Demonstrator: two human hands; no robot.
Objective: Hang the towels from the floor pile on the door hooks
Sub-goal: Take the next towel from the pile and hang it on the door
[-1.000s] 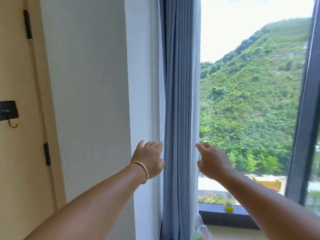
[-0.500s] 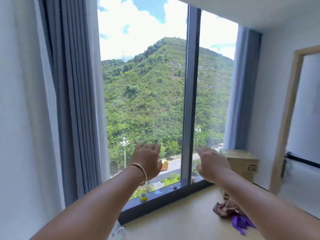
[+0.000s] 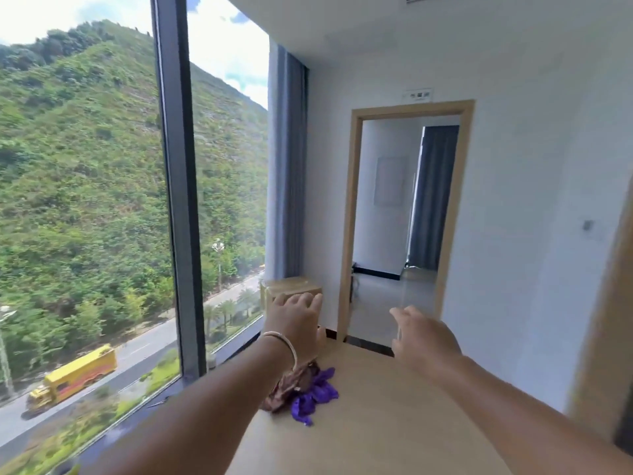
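A small pile of towels lies on the pale floor near the window: a brown one [image 3: 287, 389] and a purple one [image 3: 315, 394] bunched together. My left hand [image 3: 297, 320], with a bangle on the wrist, is stretched out in front of me above the pile, fingers apart and empty. My right hand [image 3: 423, 335] reaches forward to the right of the pile, also empty with loose fingers. My left forearm covers part of the brown towel. No door hooks are in view.
A floor-to-ceiling window [image 3: 171, 200] fills the left side. A cardboard box [image 3: 291, 291] stands in the corner by a grey curtain [image 3: 286, 166]. An open doorway [image 3: 404, 228] leads to another room. A wooden door edge [image 3: 603, 337] shows at right.
My view has swung right, away from the door with the hook and the left curtain, to the window corner and doorway. The towel pile has come nearer. Both hands stay outstretched and empty.
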